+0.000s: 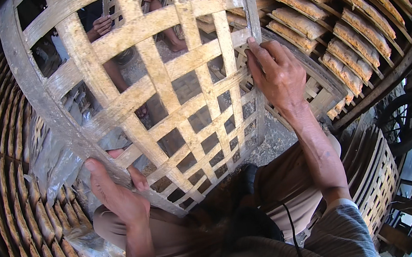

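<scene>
A large woven bamboo lattice tray (60,115) with a wooden frame stands tilted in front of me, its lower edge down between my knees. My left hand (121,193) grips its left rail low down, thumb on the near face and fingers showing through the lattice on the far side. Higher up, my right hand (280,75) holds the right rail, fingers bent over the wood. Pale crumbs and dust cling to the strips. No food lies on this lattice.
Racks of trays with orange-brown slabs (300,14) rise at the right; similar slabs (47,215) fill racks at the left. Stacked lattice trays (376,174) and a black wheel (407,122) are right. Plastic sheeting (63,161) lies left. Beyond, a person's hands (101,26) hold another lattice.
</scene>
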### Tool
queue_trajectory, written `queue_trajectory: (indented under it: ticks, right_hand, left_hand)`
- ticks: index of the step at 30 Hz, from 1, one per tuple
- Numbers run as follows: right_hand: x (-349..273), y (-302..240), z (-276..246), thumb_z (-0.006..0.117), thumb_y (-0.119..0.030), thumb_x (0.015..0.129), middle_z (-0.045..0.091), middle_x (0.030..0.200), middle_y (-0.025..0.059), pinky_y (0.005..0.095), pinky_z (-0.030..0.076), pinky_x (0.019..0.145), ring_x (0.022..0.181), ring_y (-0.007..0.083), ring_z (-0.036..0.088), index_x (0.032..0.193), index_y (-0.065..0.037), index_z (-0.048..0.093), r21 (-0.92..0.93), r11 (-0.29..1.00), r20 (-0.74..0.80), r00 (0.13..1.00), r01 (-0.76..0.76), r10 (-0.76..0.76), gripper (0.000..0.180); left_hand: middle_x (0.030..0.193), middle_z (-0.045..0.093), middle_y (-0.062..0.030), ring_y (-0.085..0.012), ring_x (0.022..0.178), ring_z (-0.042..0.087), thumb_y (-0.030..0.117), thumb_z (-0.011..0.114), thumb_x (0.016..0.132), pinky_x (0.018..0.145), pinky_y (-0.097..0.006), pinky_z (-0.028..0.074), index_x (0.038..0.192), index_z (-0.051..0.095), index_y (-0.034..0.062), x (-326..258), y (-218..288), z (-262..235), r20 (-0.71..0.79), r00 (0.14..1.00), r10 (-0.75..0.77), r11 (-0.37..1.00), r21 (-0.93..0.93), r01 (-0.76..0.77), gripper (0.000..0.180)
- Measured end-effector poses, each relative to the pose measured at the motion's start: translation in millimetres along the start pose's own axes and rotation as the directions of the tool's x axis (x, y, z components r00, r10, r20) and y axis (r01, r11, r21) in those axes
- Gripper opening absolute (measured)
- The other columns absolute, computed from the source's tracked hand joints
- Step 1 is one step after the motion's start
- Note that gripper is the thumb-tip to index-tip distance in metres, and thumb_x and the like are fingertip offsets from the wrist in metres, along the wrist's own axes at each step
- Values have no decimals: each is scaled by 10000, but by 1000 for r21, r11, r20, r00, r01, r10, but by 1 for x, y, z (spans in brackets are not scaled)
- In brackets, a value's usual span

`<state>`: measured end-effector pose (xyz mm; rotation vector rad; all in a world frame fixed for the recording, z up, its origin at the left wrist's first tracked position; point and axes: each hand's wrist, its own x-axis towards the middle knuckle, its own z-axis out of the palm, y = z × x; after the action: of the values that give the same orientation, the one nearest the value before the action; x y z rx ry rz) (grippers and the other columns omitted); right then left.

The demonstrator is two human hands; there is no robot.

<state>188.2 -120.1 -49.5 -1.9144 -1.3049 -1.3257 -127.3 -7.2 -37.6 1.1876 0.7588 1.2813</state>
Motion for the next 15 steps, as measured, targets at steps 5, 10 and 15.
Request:
queue_trajectory:
  ticks: [5,10,15]
  right_hand:
    - [-7,-4,6,782,-99,822,636,851,-12,295,546,509,709,142,632,1127,-95,755,-75,997,6,1000,7,-6,306]
    - [-9,-6,8,783,-84,801,649,887,-15,277,550,533,737,144,626,1158,-88,753,-75,996,1,999,40,-40,358]
    - [-6,-14,3,773,-66,815,644,938,24,296,567,555,803,162,626,1214,-74,734,-45,999,41,999,24,-22,401]
  left_hand:
    - [535,470,-67,-139,390,375,591,416,1089,397,-282,333,1043,585,19,-3,-3,1,-4,1000,-3,1000,4,3,598]
    - [532,463,-63,-139,390,377,604,419,1084,397,-285,339,1052,583,13,-2,-5,-5,19,1000,-15,999,-36,16,614]
    - [533,456,-59,-138,393,382,619,421,1077,401,-288,346,1053,583,16,-1,-3,-8,32,999,-19,999,-46,21,625]
